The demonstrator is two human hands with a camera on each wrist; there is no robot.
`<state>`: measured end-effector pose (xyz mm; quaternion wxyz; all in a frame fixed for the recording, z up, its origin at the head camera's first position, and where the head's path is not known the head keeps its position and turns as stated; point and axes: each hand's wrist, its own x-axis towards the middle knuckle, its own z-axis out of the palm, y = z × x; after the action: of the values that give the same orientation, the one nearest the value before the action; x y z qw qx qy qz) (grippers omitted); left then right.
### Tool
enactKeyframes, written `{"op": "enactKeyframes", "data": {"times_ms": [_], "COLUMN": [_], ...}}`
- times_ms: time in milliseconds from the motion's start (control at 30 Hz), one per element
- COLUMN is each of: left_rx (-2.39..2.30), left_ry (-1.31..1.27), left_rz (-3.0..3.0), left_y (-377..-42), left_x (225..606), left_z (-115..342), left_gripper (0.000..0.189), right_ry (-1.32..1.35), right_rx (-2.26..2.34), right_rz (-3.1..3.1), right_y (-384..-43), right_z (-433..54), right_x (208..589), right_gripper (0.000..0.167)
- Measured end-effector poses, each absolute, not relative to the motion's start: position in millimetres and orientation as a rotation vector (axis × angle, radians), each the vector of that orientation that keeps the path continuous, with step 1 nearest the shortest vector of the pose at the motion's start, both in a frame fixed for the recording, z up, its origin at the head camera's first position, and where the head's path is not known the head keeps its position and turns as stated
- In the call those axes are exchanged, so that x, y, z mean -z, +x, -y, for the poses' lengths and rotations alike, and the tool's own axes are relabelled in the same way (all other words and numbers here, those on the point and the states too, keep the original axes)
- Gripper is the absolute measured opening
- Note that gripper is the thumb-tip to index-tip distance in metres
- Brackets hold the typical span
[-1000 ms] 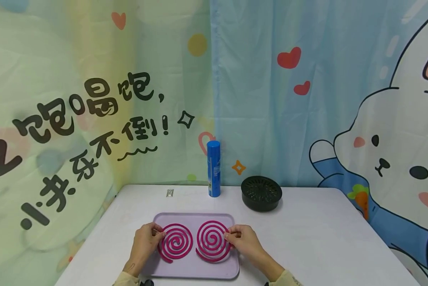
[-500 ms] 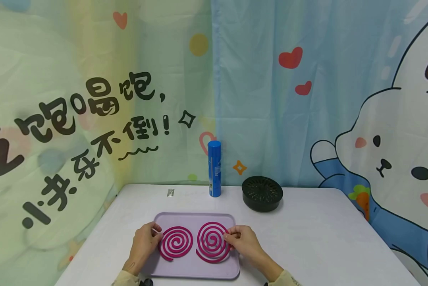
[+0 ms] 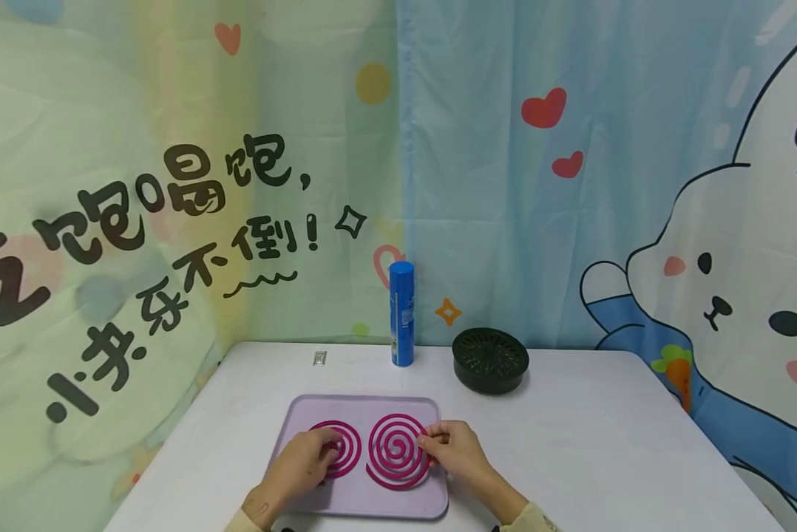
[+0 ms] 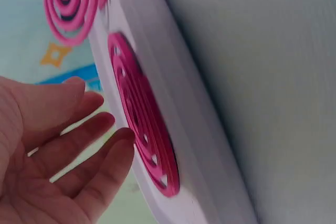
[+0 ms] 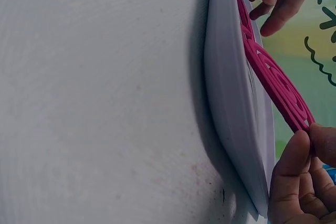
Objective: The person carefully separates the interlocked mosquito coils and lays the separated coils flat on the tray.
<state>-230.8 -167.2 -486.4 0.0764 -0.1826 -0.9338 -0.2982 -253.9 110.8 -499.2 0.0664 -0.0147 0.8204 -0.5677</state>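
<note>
Two magenta mosquito coils are at the lavender tray [image 3: 358, 502]. The left mosquito coil [image 3: 350, 451] lies flat on it, partly covered by my left hand [image 3: 302, 462]. In the left wrist view that hand's fingers are spread and loosely bent, fingertips [image 4: 123, 137] right at the face of the left coil [image 4: 144, 124], nothing gripped. My right hand [image 3: 461, 451] pinches the outer edge of the right mosquito coil [image 3: 398, 465] between thumb and fingers. The right wrist view shows this right coil [image 5: 278, 85] tilted, its pinched side raised off the tray.
Behind the tray stands a blue spray can [image 3: 402, 318]. To its right is a round black mosquito coil holder [image 3: 490, 362] with a slotted lid. A small metal piece [image 3: 320, 358] lies near the back edge of the white table [image 3: 585, 443]. A printed curtain hangs behind.
My left hand has let go of the left coil's outer edge and moved right, over its middle. That coil's raised edge has come down flat. The right hand keeps its pinch.
</note>
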Motion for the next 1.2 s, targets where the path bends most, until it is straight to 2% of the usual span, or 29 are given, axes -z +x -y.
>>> {"op": "enactKeyframes", "data": {"times_ms": [200, 700, 867, 1200], "left_rx": [0.768, 0.746, 0.911, 1.130], "left_ry": [-0.778, -0.685, -0.729, -0.713], "left_rz": [2.767, 2.730, 2.733, 2.864], "left_y": [-230, -229, -225, -229], "left_x": [495, 492, 488, 495], "left_z": [162, 158, 142, 126], "left_gripper": [0.013, 0.009, 0.030, 0.034], "right_ry": [-0.036, -0.020, -0.025, -0.062], "right_rx": [1.700, 1.690, 1.695, 1.707], "right_rz": [-2.475, -2.468, -2.472, -2.466], "right_y": [-254, -255, -255, -253], "right_z": [-110, -108, -107, -106], "right_x": [499, 499, 499, 497], "right_gripper": [0.014, 0.013, 0.013, 0.013]}}
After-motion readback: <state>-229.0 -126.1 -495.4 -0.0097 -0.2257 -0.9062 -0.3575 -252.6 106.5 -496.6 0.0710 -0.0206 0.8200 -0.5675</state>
